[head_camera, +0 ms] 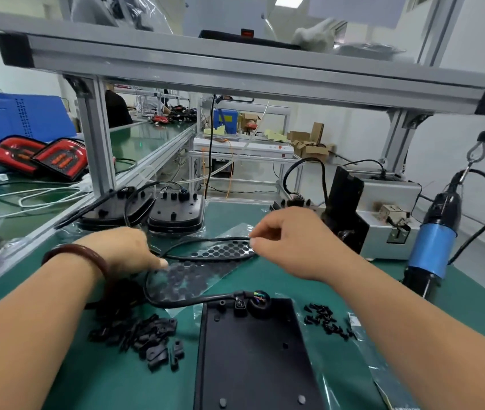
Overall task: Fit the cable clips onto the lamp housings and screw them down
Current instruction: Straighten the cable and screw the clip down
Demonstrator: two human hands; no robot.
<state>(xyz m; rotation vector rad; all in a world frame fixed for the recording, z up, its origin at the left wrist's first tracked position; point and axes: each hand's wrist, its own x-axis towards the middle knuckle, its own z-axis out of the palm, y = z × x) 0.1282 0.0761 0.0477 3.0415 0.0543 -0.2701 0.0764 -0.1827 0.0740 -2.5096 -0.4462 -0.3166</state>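
- right hand (288, 244): fingers narrow, pinching the black cable (220, 239) at the far bend of its loop, above the dotted sheet (194, 276)
- left hand (128, 250): knuckles up, one fingertip down at the loop's near end; can't tell if it grips anything
- lamp housing (253, 356): flat on the green worktop (102, 380), nearest the camera, cable leaving its top edge
- cable clips (143, 335): loose pile just left of the housing
- screws (327, 321): scattered to its right
- screwdriver (433, 232): hanging at far right

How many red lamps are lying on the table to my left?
2. One red lamp sits farthest left; the second overlaps it, beside the metal post. Distant red shapes are unclear.
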